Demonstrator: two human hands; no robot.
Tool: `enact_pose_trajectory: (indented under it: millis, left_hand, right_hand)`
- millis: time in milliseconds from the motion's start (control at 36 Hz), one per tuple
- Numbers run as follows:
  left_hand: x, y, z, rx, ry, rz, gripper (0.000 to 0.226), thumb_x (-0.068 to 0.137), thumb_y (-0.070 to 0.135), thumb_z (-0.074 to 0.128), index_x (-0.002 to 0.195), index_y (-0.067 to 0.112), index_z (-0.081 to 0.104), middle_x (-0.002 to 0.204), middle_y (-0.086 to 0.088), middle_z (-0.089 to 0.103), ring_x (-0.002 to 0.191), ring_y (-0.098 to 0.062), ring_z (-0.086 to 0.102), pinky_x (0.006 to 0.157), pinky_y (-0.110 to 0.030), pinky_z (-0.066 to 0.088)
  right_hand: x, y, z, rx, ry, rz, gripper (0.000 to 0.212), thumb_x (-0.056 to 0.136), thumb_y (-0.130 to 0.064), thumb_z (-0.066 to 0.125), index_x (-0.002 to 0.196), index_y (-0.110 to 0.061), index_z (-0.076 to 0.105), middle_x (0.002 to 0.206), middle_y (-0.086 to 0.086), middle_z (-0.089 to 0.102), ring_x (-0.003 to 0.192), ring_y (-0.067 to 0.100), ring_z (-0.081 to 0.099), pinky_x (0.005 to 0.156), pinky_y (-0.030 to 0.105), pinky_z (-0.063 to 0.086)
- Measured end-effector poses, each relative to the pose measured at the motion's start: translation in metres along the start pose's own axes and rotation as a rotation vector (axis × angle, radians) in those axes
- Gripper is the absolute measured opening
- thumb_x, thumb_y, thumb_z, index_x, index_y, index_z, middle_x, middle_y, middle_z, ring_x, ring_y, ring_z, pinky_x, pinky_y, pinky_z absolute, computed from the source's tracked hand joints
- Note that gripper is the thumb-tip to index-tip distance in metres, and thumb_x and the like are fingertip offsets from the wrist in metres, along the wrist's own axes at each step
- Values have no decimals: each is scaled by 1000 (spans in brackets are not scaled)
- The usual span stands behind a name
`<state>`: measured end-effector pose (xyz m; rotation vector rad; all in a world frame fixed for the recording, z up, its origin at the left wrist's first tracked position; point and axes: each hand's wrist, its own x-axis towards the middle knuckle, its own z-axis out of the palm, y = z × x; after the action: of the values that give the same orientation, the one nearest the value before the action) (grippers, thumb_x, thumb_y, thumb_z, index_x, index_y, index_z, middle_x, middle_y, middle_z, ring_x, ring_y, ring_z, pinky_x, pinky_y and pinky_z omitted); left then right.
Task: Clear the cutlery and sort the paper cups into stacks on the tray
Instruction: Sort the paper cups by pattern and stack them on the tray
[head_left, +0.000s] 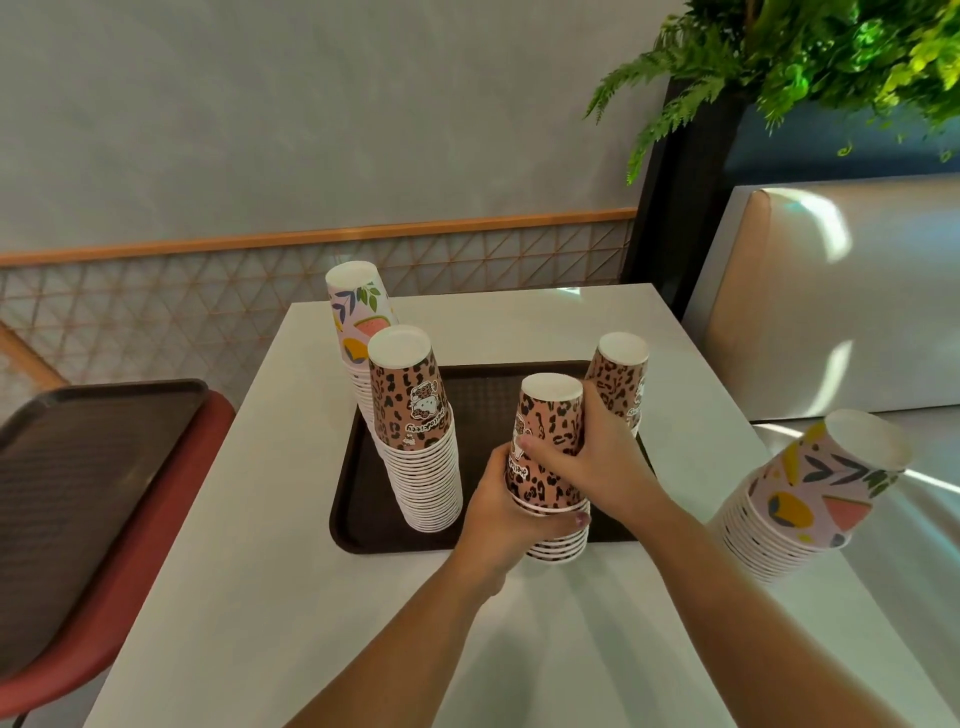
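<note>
Head view: both hands grip one short stack of inverted leopard-print paper cups (551, 467) at the near edge of the dark brown plastic tray (358, 499) — left hand (501, 506) wrapped round its lower part, right hand (597, 457) curled round the upper cup. Two taller leopard-print stacks (415, 431) stand on the tray; a fruit-print cup stack (800, 499) stands apart on the white table (260, 597), at the right.

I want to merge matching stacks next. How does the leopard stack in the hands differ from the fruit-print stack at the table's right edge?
The leopard stack is brown-spotted; the fruit-print stack is pale with watermelon and leaves. The leopard stack is over the tray, gripped by the left hand and right hand; the fruit-print stack sits untouched off the tray. The leopard stack looks shorter. Both are upside-down.
</note>
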<state>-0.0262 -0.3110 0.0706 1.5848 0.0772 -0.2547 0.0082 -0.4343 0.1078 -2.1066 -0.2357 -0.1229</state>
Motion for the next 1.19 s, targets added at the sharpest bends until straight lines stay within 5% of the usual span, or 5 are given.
enact_pose_trajectory:
  millis: [361,611,778,1083,1194]
  left_hand:
    - [-2,-9,3,109,3,-25,89,52,15,90,122,35,41,119,14,56,113,-8,53,98,-34,47]
    - [-2,-10,-1,113,31,-48,86,55,11,89,119,36,38,118,14,55,112,-9,52,99,-33,45]
    - [-1,-7,-1,104,33,-51,85,55,12,89,119,35,38,117,15,54,112,-9,51,99,-33,45]
    - [-1,-4,-3,92,54,-44,84,56,11,88,119,35,37,119,11,54,115,-12,51,101,-38,46]
    - [0,-2,-3,72,64,-21,84,55,11,88,119,35,38,116,12,55,113,-11,52,99,-37,47]
  right_hand:
    - [19,-14,-17,59,274,-6,50,77,-34,71,115,-17,43,102,-8,54,92,6,53,67,9,38]
    - [55,-28,-58,134,633,-136,66,80,-30,70,130,-7,33,117,-3,50,107,4,49,75,-3,41]
    - [63,-3,-53,54,589,-80,72,78,-32,72,133,-8,32,128,8,51,116,13,49,93,28,44]
    - [35,6,-39,10,577,-190,60,79,-34,71,128,-15,42,125,-7,47,115,0,43,95,4,31]
    - [16,1,-27,69,334,-220,60,79,-46,66,127,-19,41,117,-8,55,109,2,55,90,13,44]
